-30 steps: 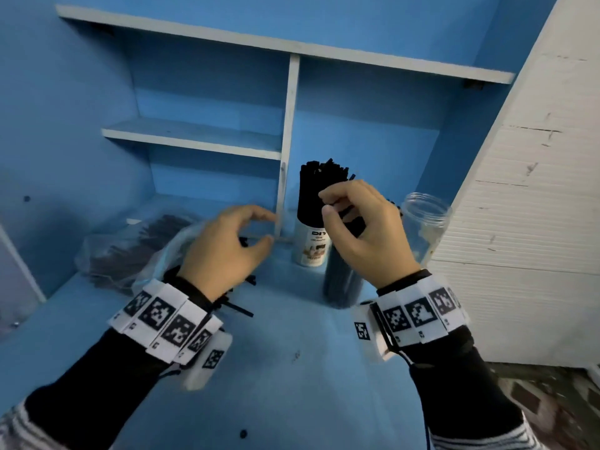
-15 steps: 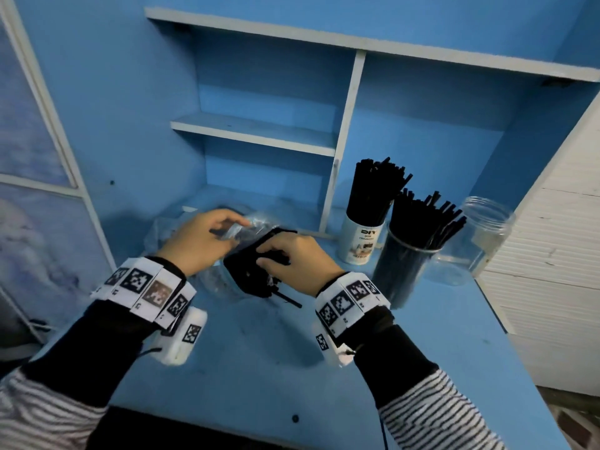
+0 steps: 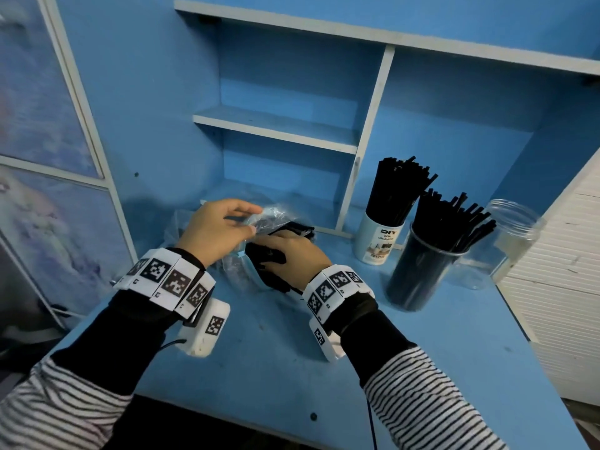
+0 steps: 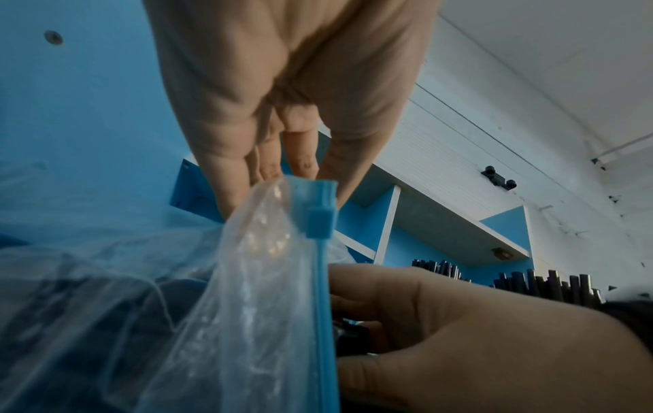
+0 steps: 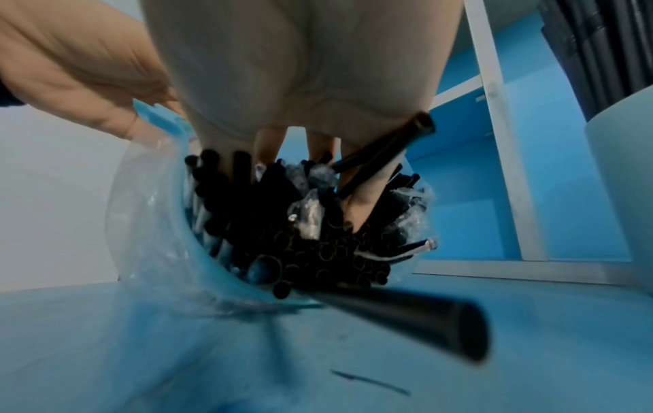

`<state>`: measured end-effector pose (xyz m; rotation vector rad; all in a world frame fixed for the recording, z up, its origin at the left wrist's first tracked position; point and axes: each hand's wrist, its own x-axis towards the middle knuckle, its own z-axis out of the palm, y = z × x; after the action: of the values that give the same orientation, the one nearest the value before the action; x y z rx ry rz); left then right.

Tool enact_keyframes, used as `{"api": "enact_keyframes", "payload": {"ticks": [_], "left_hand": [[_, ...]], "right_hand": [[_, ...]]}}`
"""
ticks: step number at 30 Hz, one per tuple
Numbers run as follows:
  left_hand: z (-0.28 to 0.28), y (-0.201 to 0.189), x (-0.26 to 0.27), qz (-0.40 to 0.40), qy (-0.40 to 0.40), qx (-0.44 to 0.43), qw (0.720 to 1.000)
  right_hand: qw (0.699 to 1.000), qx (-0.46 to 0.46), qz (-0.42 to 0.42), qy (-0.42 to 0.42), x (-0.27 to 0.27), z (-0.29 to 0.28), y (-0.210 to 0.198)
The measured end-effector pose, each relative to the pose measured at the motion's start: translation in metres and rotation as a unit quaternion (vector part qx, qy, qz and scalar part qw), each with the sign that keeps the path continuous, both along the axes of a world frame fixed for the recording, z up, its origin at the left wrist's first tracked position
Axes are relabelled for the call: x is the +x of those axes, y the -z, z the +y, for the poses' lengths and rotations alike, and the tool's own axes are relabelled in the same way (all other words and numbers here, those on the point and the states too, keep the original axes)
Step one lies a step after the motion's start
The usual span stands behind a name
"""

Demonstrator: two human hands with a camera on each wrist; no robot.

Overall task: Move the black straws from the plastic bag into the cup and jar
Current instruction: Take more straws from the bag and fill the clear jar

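Reaching into the zip bag (image 3: 240,271), your right hand (image 3: 293,253) has its fingers (image 5: 360,212) curled among the black straws (image 5: 318,246), closing on a bunch. Your left hand (image 3: 216,230) pinches the bag's upper lip by its blue zip strip (image 4: 323,223), holding the mouth wide. The bag lies toward the counter's (image 3: 259,352) back left. Toward the back right stand a white DIY cup (image 3: 378,243) and a clear jar (image 3: 418,274), both packed with straws, and an empty clear jar (image 3: 506,241) at the right edge.

Left hand (image 3: 218,229) pinching, right hand (image 3: 293,253) curled in a grasp.
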<state>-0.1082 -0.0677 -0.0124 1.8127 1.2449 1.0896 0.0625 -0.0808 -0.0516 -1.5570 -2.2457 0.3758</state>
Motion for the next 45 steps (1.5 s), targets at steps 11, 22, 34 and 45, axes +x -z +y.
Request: {"api": "enact_keyframes", "payload": {"ticks": [11, 22, 34, 45], "left_hand": [[-0.008, -0.008, -0.002, -0.009, -0.016, 0.008, 1.0], [-0.007, -0.011, 0.003, -0.006, -0.031, 0.012, 0.999], [-0.009, -0.01, 0.001, 0.035, -0.021, 0.01, 0.999], [-0.027, -0.018, 0.039, 0.139, 0.097, 0.159, 0.973]], "right_hand": [[0.992, 0.057, 0.107, 0.027, 0.007, 0.002, -0.008], [0.99, 0.038, 0.137, 0.001, 0.02, -0.013, -0.029], [0.985, -0.028, 0.166, 0.032, 0.042, -0.029, -0.044], [0.987, -0.064, 0.143, 0.035, 0.087, -0.059, -0.066]]}}
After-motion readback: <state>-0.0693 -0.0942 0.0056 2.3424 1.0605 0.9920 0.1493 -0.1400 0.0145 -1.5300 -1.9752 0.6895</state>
